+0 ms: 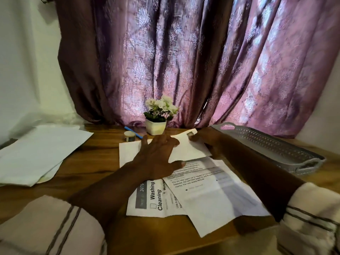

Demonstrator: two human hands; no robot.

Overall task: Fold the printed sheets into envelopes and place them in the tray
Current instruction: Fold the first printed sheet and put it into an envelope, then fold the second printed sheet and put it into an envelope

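Two hands (156, 157) (206, 144) hold one envelope (187, 150) over two printed sheets (211, 197) near one tray (266, 142).

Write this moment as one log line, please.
phase: folding | left hand flat on folded sheet | right hand holds its far corner | tray: at right, past right arm

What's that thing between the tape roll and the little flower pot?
A blue pen lies slanted between the tape roll and the white flower pot, in the head view.
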